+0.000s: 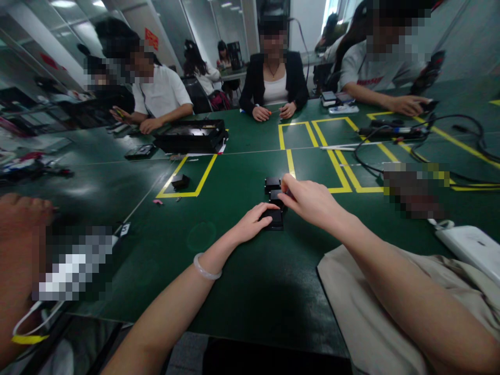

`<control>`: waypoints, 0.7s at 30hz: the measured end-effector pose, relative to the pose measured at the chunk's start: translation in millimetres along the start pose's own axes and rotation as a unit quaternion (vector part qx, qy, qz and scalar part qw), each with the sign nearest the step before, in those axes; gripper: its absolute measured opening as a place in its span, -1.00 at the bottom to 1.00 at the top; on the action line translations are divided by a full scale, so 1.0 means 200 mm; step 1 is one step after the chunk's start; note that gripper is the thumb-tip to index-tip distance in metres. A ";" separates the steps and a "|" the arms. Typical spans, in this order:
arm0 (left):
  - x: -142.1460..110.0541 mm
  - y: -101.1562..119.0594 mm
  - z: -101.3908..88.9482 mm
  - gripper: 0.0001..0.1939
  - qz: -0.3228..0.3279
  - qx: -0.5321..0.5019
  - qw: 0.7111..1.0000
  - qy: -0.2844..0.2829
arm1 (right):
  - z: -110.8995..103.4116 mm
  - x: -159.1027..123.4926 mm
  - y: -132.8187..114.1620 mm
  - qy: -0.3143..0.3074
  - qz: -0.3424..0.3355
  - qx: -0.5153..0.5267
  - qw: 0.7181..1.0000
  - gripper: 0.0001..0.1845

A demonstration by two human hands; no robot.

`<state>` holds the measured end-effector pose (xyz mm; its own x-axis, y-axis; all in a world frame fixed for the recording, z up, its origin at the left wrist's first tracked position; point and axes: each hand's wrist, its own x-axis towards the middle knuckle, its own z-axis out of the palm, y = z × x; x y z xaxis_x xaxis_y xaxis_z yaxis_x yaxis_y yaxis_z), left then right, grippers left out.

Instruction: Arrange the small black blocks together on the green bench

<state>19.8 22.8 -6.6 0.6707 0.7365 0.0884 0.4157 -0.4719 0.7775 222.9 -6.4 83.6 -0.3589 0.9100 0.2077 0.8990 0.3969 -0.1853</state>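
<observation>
Low in the frame a beige cloth [375, 302] lies on the green table [234, 271]. At centre the left hand [255, 221] rests curled on the nearest small black block [274, 219]. The right hand [310, 200] pinches the middle block [275, 195]. A third block [272, 183] sits just beyond. Farther up left stands a black tray [191, 136].

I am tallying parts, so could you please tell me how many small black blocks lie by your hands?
3, in a row: the far block lies free, the middle block is at the right hand, the near block is under the left hand. Hands may hide more.
</observation>
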 end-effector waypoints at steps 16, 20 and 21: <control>0.00 0.00 0.00 -0.66 -0.002 0.001 1.000 0.003 | 0.00 0.00 -0.01 -0.005 0.008 -0.019 1.000 -0.76; 0.00 0.00 0.00 -0.66 -0.003 0.000 1.000 0.001 | -0.01 0.00 -0.01 -0.014 0.015 -0.027 0.999 -0.78; 0.00 0.00 0.00 -0.66 -0.003 0.001 1.000 0.001 | -0.01 0.00 -0.01 -0.014 0.013 -0.018 1.000 -0.79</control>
<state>19.4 22.8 -6.6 0.6663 0.7409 0.0847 0.4210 -0.4675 0.7773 222.7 -8.1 86.4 -0.3413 0.9234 0.1758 0.9165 0.3684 -0.1560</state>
